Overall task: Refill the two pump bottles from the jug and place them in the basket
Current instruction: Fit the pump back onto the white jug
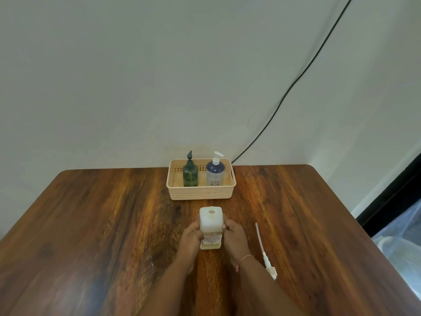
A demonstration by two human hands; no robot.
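Observation:
A white square jug [210, 221] with an open hole on top stands upright on the wooden table [91, 224]. My left hand [191, 239] grips its left side and my right hand [234, 238] grips its right side. Behind it, a beige plastic basket [201, 192] holds a dark green pump bottle [190, 174] on the left and a blue-and-white pump bottle [215, 173] on the right, both upright with pumps on. A loose white pump with a long tube [265, 254] lies on the table right of my right wrist.
The basket sits against the pale wall at the table's far edge. A black cable [296, 80] runs down the wall behind the basket. The table's right edge drops off beside a dark frame and clear plastic sheeting [401, 236].

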